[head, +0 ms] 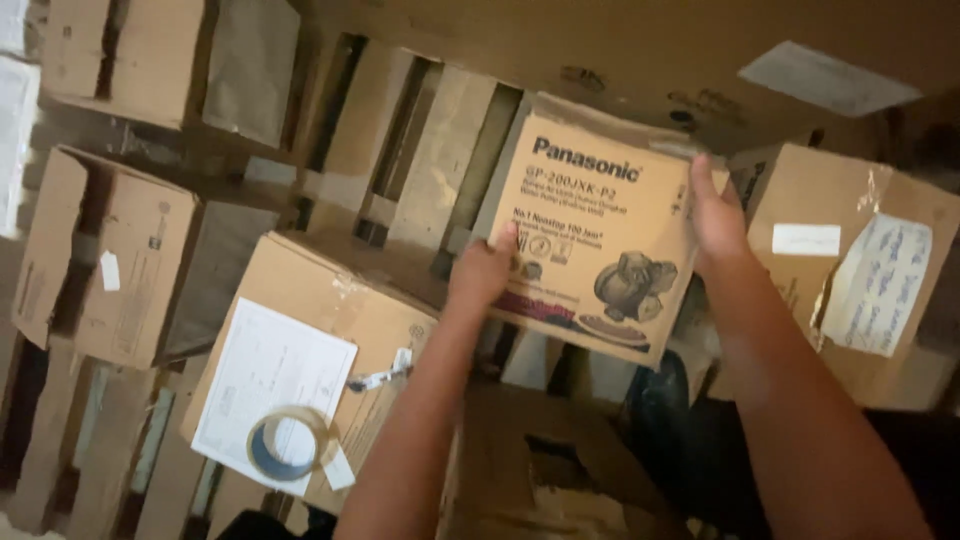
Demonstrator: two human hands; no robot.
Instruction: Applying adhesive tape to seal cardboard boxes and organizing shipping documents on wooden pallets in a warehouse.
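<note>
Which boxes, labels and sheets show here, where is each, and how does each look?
Printed box: centre, held by both hands, brown, dark print.
Paper sheet: lower left box top, white.
Tape roll: on that sheet, clear ring.
Labelled box: right, brown, white labels.

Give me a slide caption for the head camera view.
Both hands, left and right, hold a printed cardboard box among stacked cartons.

Tape roll (288,444) lies on paper sheet (268,385) atop carton (330,300), left of held box (600,235)
</note>
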